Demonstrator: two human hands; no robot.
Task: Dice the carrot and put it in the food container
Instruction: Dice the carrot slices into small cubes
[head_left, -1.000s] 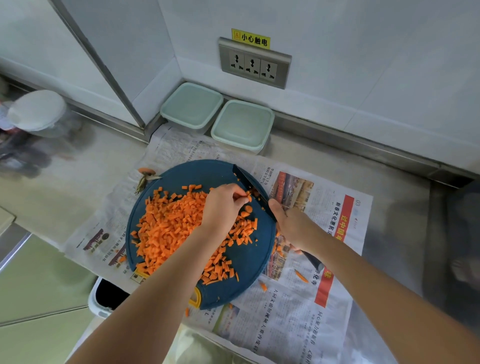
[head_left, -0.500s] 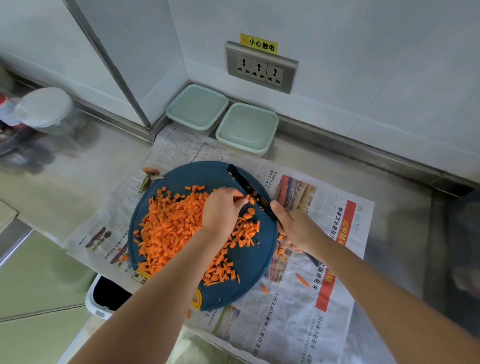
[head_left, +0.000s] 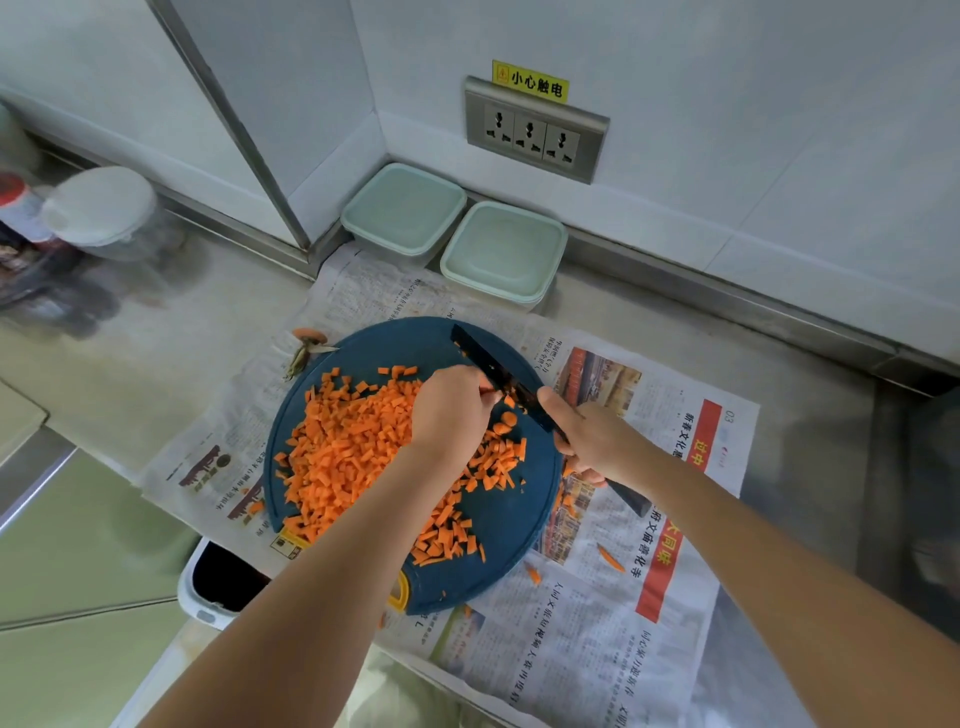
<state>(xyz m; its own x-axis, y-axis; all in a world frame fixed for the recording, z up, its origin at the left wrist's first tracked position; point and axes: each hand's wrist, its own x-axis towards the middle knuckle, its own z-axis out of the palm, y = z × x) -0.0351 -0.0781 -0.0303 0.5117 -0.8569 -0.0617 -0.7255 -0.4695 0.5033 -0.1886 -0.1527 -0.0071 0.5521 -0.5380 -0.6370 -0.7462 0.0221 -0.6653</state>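
Note:
A heap of diced carrot (head_left: 348, 447) covers the left half of a round blue cutting board (head_left: 498, 525). My left hand (head_left: 449, 415) lies over the dice with curled fingers, pinching a small carrot piece (head_left: 488, 391) against the blade. My right hand (head_left: 592, 441) grips the handle of a black knife (head_left: 493, 369), whose blade points to the board's far edge. A few round slices (head_left: 506, 422) lie just below the blade. Two lidded pale green food containers (head_left: 402, 213) (head_left: 501, 254) stand against the back wall.
Newspaper (head_left: 613, 597) lies under the board, with stray carrot bits (head_left: 608, 558) on it. A carrot top (head_left: 306, 345) rests at the board's far left. A white bin (head_left: 213, 587) sits below the counter edge. Jars (head_left: 98, 213) stand at far left. A wall socket (head_left: 535, 132) is behind.
The view drifted slightly; the knife blade and both hands stay at the same spot on the board, with small chopping shifts.

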